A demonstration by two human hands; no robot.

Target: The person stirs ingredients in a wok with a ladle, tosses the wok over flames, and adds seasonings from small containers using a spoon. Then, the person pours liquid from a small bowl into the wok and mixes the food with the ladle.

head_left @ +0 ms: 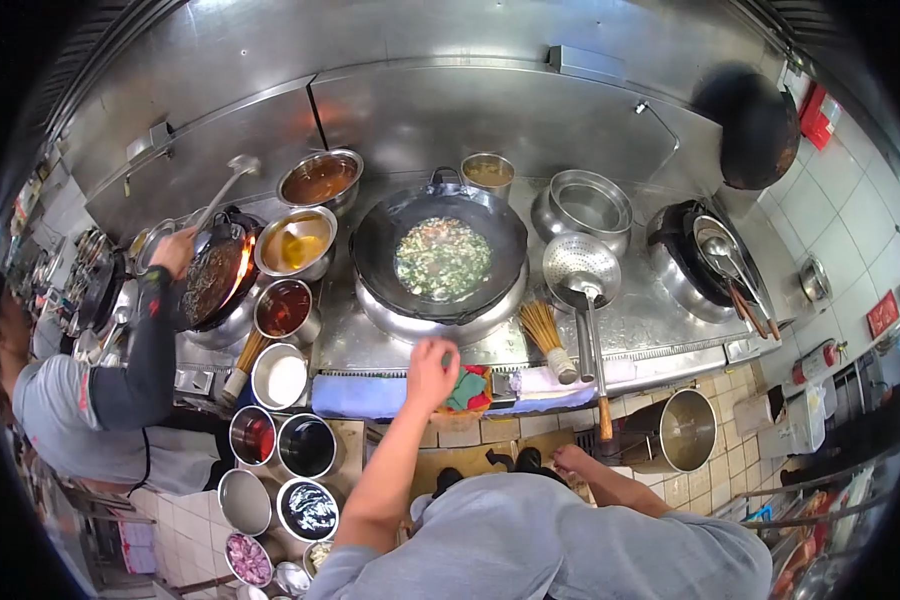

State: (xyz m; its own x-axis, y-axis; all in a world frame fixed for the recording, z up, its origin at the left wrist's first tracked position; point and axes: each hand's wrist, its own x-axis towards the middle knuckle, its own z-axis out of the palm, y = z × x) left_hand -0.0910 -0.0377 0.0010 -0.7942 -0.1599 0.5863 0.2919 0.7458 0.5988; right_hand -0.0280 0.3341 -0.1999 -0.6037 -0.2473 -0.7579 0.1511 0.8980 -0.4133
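A large black wok (pixel 373 270) sits on the middle burner, with chopped green and pale food in liquid (pixel 443 258) inside it. Just below its near rim is my left hand (pixel 433 372), fingers curled together; what they hold, if anything, is hidden. Close beside it lie a green and red cloth (pixel 467 388) and a blue towel (pixel 360 397) along the stove's front edge. My right hand (pixel 573 460) hangs low near my body, under the stove edge, its fingers too small to make out. A perforated strainer (pixel 580 262) and a ladle with a wooden handle (pixel 605 415) rest right of the wok.
At the left, a co-worker (pixel 100 410) holds a ladle over a flaming wok (pixel 215 275). Bowls of sauce (pixel 295 240) and several pots (pixel 308 445) stand between us. Bamboo brushes (pixel 545 335), a metal pot (pixel 688 430) and another wok (pixel 685 265) are to the right.
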